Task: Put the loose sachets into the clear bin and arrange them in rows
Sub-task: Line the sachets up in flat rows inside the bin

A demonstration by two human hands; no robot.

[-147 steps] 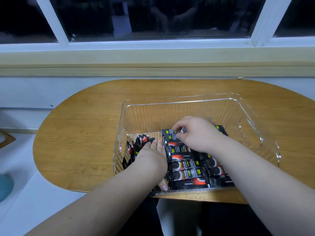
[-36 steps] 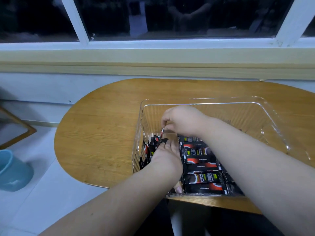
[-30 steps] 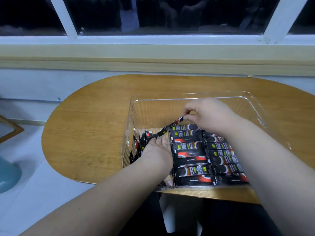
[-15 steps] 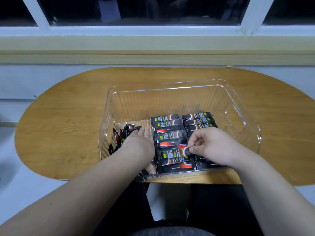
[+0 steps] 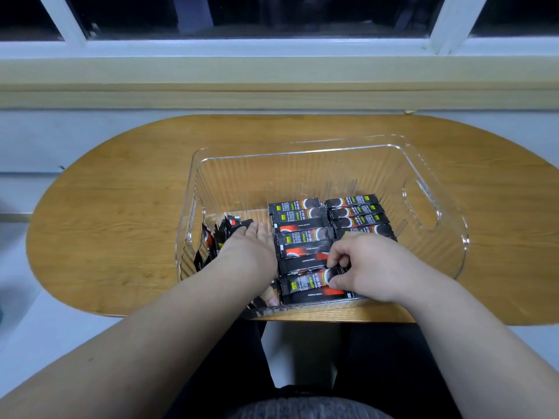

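Sachets (image 5: pixel 302 234) are thin foil sticks: light, slick, a bit floppy, so I judge they slide over each other easily & are best pinched at 1 short end, not mid-body.

My right hand (image 5: pixel 369 267) is in the bin (image 5: pixel 435 189), near its front wall, thumb & forefinger closed on the right end of 1 sachet in the middle row. My left hand (image 5: pixel 248 252) lies flat, fingers together & straight, pressing sideways on the upright bunch (image 5: pixel 214 240) by the bin's left wall; not gripping anything as far as I can see.

Bin contents: 2 flat overlapping rows, 1 mid-bin, 1 to its right, both running from front wall toward the back. Bunch at left wall stands on edge, untidy. Back third of bin is bare. No sachets on the table (image 5: pixel 121 207) outside the bin.
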